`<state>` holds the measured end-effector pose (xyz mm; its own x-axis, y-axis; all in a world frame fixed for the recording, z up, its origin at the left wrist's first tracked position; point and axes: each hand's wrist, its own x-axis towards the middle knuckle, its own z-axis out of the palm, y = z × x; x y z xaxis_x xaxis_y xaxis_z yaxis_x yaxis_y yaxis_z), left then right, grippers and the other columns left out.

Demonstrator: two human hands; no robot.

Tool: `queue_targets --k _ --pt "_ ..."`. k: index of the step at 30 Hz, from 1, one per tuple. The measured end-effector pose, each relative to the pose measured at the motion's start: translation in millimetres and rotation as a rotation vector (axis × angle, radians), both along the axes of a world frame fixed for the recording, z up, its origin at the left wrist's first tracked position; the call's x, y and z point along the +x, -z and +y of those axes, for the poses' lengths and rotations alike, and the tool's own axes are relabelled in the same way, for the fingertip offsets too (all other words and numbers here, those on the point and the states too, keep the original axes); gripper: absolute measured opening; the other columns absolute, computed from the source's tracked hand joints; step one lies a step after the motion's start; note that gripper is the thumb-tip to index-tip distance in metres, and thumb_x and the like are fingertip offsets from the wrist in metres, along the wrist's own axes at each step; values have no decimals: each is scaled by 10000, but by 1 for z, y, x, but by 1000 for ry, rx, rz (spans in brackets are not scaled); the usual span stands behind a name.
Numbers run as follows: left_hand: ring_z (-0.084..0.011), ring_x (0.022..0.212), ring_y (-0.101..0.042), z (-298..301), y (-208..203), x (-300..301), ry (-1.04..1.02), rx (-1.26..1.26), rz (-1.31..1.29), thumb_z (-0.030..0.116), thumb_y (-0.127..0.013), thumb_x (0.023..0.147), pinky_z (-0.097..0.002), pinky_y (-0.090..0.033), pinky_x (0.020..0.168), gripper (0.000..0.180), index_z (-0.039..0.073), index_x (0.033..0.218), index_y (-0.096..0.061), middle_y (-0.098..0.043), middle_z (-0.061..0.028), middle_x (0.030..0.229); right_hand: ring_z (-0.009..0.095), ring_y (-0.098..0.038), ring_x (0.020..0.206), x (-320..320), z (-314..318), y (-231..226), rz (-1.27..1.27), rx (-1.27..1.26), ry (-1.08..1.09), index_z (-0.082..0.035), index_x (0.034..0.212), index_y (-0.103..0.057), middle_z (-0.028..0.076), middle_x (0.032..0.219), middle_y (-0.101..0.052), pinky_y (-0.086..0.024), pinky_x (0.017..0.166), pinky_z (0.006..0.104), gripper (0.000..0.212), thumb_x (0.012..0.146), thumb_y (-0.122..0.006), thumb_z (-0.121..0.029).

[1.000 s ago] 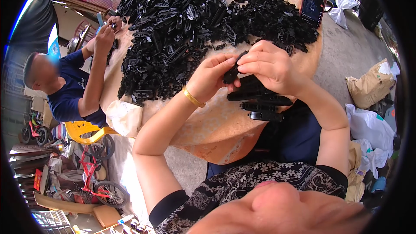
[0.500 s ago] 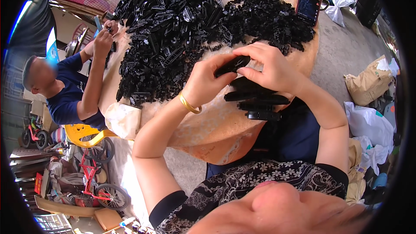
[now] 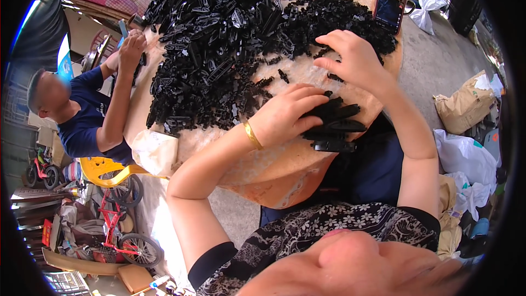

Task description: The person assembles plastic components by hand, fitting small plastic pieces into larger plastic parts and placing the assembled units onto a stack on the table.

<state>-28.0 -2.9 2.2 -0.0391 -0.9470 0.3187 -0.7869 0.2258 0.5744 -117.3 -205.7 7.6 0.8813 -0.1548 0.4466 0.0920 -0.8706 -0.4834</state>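
Observation:
My left hand (image 3: 289,114), with a gold bangle at its wrist, is at the near edge of the table. Its fingers and thumb close on a dark, elongated black plastic piece (image 3: 332,108) at the top of a small stack of black plastic pieces (image 3: 335,136). Part of that piece is hidden by the fingers. Farther right, my right hand (image 3: 353,61) hovers by the pile of small black plastic parts (image 3: 350,19), thumb and forefinger spread apart, nothing visible between them. A big heap of longer black plastic pieces (image 3: 203,49) covers the table's left and far side.
A tan sheet covers the table (image 3: 246,167). A phone (image 3: 390,3) stands upright at its far right edge. On the left another person (image 3: 90,115) handles small parts. A yellow chair (image 3: 107,171), bicycles (image 3: 112,225) and sacks (image 3: 463,104) surround the table.
My hands have parted from the dark piece they held together. The left moved down and right to the stack; the right moved up toward the small parts and opened.

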Motion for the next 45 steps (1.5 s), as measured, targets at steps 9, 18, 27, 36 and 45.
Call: queue_targets --k 9,18,27,36,45 --pt "-402 1246 -335 16 6 126 -1033 -58 -791 292 -670 774 -482 -331 1000 459 58 1152 -555 -391 -218 1337 249 -559 809 13 3 29 -68 -386 52 -50 751 -545 82 829 -519 -502 676 337 40 746 -579 -71" --pt "-352 878 -574 27 2 107 -855 166 -718 304 -605 839 -411 -472 804 306 24 959 -630 -587 -171 977 253 -571 783 13 0 24 -166 -265 41 -44 791 -533 77 780 -562 -490 669 345 87 796 -594 -106" --pt "-331 858 -580 25 -17 98 -914 134 -611 140 -660 791 -371 -476 777 320 30 1085 -594 -561 -171 1002 270 -618 773 3 5 11 -284 33 -135 -28 943 -633 102 851 -642 -501 671 327 165 780 -638 -53" --pt "-92 805 -578 2 -9 38 -455 35 1027 110 -531 901 -216 -460 732 284 -30 1148 -536 -616 -51 979 104 -648 758 -10 40 -7 -277 548 -230 18 951 -649 82 834 -679 -512 655 224 155 823 -665 -67" --pt "-166 911 -612 2 -3 18 -319 14 1336 -24 -591 830 -300 -510 860 286 -1 1105 -515 -602 -86 1017 126 -597 664 -5 47 -1 -377 469 -173 -2 908 -651 73 808 -637 -475 585 234 148 794 -692 -87"
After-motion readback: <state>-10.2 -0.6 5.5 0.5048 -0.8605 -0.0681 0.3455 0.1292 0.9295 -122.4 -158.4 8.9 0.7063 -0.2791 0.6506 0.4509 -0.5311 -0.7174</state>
